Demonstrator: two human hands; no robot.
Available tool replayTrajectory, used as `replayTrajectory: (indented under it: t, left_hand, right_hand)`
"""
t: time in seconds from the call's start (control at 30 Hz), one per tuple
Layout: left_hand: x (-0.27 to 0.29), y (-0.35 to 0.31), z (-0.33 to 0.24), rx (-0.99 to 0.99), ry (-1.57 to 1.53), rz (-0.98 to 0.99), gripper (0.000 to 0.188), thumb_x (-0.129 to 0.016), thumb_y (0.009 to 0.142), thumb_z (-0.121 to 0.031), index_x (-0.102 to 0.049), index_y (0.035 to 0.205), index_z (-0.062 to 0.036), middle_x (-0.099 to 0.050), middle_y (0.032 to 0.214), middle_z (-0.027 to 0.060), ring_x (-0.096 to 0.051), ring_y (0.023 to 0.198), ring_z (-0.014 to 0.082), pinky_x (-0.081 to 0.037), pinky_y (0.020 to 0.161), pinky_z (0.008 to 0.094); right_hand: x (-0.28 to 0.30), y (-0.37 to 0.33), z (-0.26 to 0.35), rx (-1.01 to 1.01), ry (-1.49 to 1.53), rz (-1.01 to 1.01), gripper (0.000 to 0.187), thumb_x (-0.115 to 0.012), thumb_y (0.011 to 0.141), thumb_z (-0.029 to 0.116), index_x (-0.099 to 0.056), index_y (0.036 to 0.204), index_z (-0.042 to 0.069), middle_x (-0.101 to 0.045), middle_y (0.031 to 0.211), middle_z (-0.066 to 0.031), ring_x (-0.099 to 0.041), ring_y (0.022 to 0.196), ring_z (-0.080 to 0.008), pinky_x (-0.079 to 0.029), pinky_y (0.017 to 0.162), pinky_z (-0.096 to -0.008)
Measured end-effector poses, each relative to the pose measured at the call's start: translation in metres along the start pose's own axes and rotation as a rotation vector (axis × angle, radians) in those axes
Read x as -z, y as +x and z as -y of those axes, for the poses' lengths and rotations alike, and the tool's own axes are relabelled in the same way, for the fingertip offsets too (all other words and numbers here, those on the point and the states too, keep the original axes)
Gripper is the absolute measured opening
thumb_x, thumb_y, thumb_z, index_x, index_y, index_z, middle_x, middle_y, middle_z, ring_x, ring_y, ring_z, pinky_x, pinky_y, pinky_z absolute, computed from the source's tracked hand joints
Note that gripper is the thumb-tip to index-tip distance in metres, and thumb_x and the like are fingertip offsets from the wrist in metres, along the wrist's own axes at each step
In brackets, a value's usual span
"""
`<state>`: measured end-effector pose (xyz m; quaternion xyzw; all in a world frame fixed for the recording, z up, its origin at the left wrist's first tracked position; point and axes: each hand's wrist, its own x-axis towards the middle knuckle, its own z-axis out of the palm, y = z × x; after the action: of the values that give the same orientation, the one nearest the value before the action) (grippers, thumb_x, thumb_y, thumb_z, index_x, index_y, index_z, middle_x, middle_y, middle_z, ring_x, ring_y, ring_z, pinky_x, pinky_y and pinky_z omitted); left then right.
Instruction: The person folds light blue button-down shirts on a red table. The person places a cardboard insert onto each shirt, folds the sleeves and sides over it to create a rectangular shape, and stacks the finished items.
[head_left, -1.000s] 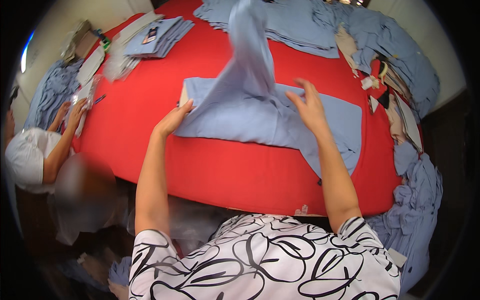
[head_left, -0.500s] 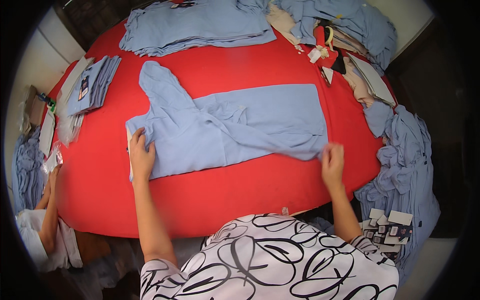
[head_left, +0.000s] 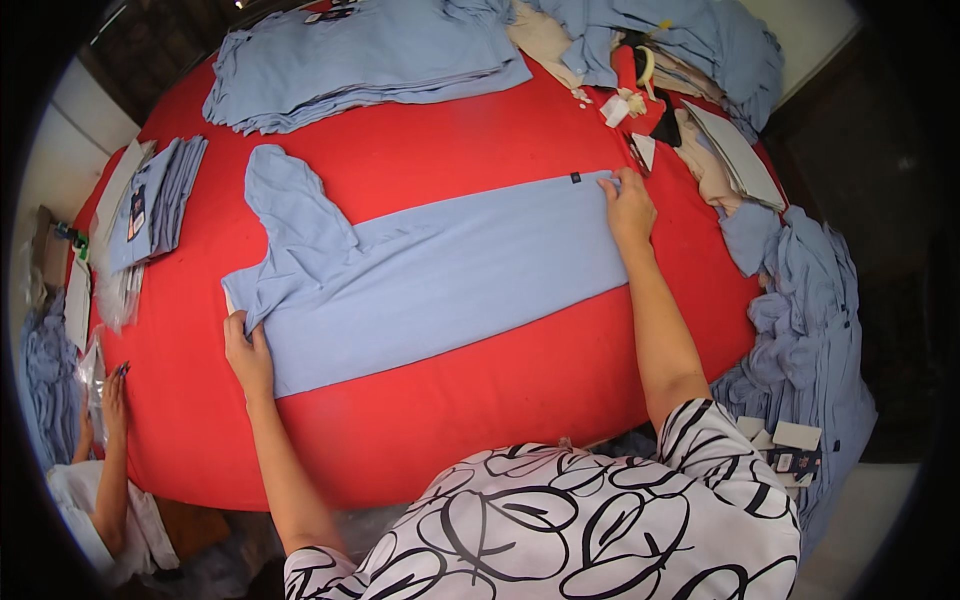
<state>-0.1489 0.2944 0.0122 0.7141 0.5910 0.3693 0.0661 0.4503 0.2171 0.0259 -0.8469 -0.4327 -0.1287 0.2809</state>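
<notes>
Pale-blue folded cloth garment [head_left: 450,275], centre of frame, on red cloth-covered table [head_left: 420,440]; long axis slanting gently up from left to right, loose sleeve [head_left: 285,195] pointing to top left. Hands wide apart: left hand [head_left: 248,358] pinching left end, right hand [head_left: 632,208] gripping upper-right corner.

One left hand [head_left: 249,358], one right hand [head_left: 630,212], two co-worker's hands [head_left: 115,408], one spread garment [head_left: 450,275] and one table [head_left: 460,430] show.

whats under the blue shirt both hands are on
Red tabletop shows all around the blue shirt, which lies on it. A thin pale edge peeks out beside the left hand; what it belongs to is unclear. Anything else beneath is hidden by fabric.
</notes>
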Motion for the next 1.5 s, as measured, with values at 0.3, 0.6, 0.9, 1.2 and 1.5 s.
replayTrajectory:
  t: [0.3, 0.6, 0.9, 1.2, 1.5]
  left_hand:
    - [0.011, 0.010, -0.007, 0.110, -0.264, 0.055, 0.021, -0.068, 0.081, -0.003, -0.060, 0.099, 0.0020, -0.061, 0.101, 0.0107, -0.061, 0.095, 0.0239, -0.047, 0.087, 0.0312]
    - [0.009, 0.010, -0.004, 0.117, -0.255, 0.001, 0.015, -0.064, 0.087, -0.010, -0.062, 0.099, -0.0026, -0.064, 0.104, 0.0089, -0.059, 0.101, 0.0284, -0.046, 0.088, 0.0361]
    - [0.009, 0.008, -0.007, 0.109, -0.239, -0.020, 0.018, -0.066, 0.081, -0.006, -0.060, 0.097, -0.0034, -0.063, 0.101, 0.0079, -0.058, 0.097, 0.0292, -0.046, 0.087, 0.0380]
    - [0.010, 0.005, -0.002, 0.137, -0.307, 0.021, 0.020, -0.058, 0.073, 0.005, -0.050, 0.089, -0.0056, -0.062, 0.101, 0.0079, -0.057, 0.101, 0.0286, -0.042, 0.094, 0.0375]
    - [0.012, 0.010, 0.001, 0.135, -0.360, 0.149, 0.026, -0.054, 0.072, 0.008, -0.055, 0.094, -0.0057, -0.063, 0.106, 0.0070, -0.056, 0.106, 0.0267, -0.043, 0.098, 0.0362]
  right_hand:
    - [-0.008, 0.020, 0.083, 0.201, 0.180, -0.027, 0.041, -0.077, 0.081, 0.022, -0.062, 0.116, 0.007, -0.063, 0.110, -0.0162, -0.054, 0.107, -0.0370, -0.043, 0.093, -0.0463]
    - [-0.106, -0.004, 0.432, 1.316, 0.491, 0.460, 0.036, -0.054, 0.090, 0.006, -0.066, 0.124, 0.014, -0.058, 0.134, -0.0080, -0.049, 0.122, -0.0318, -0.040, 0.104, -0.0433]
    - [-0.114, 0.054, 0.451, 1.255, -0.130, 0.241, 0.028, -0.058, 0.086, 0.015, -0.068, 0.111, 0.015, -0.064, 0.112, -0.0071, -0.051, 0.117, -0.0283, -0.040, 0.096, -0.0458]
    - [0.112, -0.025, 0.211, 0.809, -0.047, 0.563, 0.028, -0.079, 0.068, 0.015, -0.055, 0.080, 0.009, -0.052, 0.102, -0.0091, -0.046, 0.103, -0.0326, -0.036, 0.088, -0.0436]
    - [0.104, -0.105, 0.133, 0.131, 0.488, 0.717, 0.022, -0.070, 0.084, 0.011, -0.063, 0.103, 0.001, -0.062, 0.104, -0.0138, -0.059, 0.095, -0.0310, -0.048, 0.083, -0.0398]
